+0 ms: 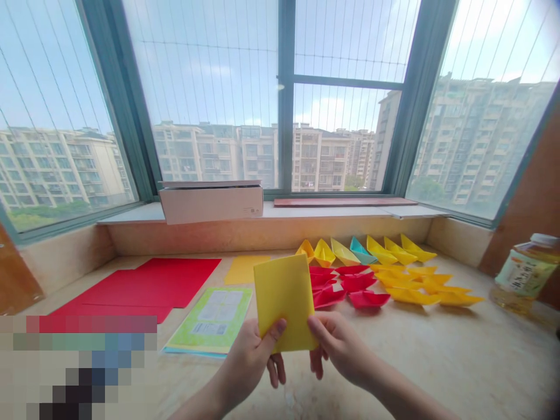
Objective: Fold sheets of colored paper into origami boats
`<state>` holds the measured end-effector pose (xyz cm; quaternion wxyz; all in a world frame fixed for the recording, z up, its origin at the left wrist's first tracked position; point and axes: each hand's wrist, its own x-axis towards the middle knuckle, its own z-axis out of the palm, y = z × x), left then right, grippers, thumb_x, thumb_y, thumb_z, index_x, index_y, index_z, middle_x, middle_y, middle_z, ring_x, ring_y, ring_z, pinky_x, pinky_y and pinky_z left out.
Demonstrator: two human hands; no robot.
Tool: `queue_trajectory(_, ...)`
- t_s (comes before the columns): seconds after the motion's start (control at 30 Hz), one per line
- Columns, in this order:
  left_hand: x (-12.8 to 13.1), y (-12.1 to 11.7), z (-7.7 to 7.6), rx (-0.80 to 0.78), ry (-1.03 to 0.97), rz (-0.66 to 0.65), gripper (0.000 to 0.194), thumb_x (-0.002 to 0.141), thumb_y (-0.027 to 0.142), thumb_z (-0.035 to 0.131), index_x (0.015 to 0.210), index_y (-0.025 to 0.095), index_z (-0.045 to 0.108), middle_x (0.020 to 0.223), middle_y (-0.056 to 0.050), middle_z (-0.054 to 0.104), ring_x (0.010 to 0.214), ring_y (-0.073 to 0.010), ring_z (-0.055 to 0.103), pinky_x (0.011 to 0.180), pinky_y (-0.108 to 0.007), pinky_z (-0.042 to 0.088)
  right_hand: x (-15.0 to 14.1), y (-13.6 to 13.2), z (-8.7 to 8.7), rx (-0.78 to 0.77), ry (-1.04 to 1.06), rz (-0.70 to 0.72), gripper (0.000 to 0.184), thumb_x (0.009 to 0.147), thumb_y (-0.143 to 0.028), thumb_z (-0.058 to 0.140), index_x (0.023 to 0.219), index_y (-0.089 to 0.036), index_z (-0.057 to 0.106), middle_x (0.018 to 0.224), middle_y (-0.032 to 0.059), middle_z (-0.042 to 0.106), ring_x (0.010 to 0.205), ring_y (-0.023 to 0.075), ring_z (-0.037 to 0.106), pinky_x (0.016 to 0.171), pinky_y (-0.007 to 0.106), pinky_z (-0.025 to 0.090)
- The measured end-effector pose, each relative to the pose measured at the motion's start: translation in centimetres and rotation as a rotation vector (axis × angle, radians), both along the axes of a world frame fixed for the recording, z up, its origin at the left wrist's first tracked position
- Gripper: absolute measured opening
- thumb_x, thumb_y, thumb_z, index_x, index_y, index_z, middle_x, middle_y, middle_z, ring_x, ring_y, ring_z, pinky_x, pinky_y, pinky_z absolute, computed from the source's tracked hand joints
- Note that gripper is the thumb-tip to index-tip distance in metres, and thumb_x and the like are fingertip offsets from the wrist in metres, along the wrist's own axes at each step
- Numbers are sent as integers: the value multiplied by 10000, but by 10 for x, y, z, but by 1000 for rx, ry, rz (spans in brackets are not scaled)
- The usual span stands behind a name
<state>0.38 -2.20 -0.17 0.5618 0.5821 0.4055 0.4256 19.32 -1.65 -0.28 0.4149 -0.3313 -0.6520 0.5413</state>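
A folded yellow paper rectangle [284,300] is held upright above the counter, in front of me. My left hand [258,347] grips its lower left part, thumb on the near face and the other fingers behind. At the lower right edge, my right hand [330,341] pinches the paper with the thumb in front. Just behind it stand red paper boats [359,283], partly covered by the sheet. Yellow paper boats [415,296] sit to their right. Farther back is a row of boats, mostly yellow, with one teal boat [362,251].
Red paper sheets [175,280] lie at the left, beside a green printed packet [210,321] and a flat yellow sheet [245,269]. A white box [212,203] rests on the window ledge. A capped bottle [525,271] stands far right. The lower left corner is pixelated.
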Motion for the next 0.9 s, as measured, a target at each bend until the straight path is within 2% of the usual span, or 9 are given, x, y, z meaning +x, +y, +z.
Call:
queue_trajectory(0.2,5,-1,-3,-18,-33,-10,603,818,651,602,991,73,594,694,-98,688,363,-148,616,290,-181,411,-6,0,-13,71,-59,-114,555,940,-663,378,722,-178,535,465,-54,454,317,74,434,317,158,273)
queue_trajectory(0.37,3,-2,-1,-64,-50,-45,644,782,697,606,1009,95,582,662,-83,689,364,-168,624,292,-194,403,-9,3,-18,78,-10,-168,556,922,-681,397,721,-175,510,456,-73,406,275,56,374,276,151,204)
queue_trajectory(0.47,-1,0,-5,-140,-15,-121,616,785,720,580,879,112,581,622,-91,696,376,-166,628,319,-194,415,-11,4,-20,84,16,-170,566,923,-682,396,715,-170,518,469,-54,453,287,63,404,279,155,243)
queue_trajectory(0.57,-3,1,-15,-141,25,-190,617,777,755,549,652,152,515,374,-17,546,293,-124,530,282,-156,314,-8,5,-19,111,41,-203,593,924,-689,382,686,-166,528,448,-45,464,295,74,434,296,162,258)
queue_trajectory(0.63,-3,2,-20,-110,32,-187,623,791,759,522,585,174,468,298,24,447,254,-103,468,267,-146,252,-5,5,-15,135,52,-184,626,929,-697,357,677,-157,549,427,-41,458,306,80,449,317,165,261)
queue_trajectory(0.77,-3,2,-23,-78,24,-193,618,820,747,494,586,175,476,315,19,465,258,-107,472,267,-154,237,2,3,-8,160,-2,-93,664,920,-709,371,667,-137,595,415,-18,493,340,82,450,370,175,299)
queue_trajectory(0.9,-3,1,-18,-68,-7,-188,600,828,731,504,599,177,477,323,22,468,263,-115,482,269,-161,242,1,1,-11,33,-96,-3,756,905,-755,307,633,-125,625,407,0,507,327,81,431,372,183,296)
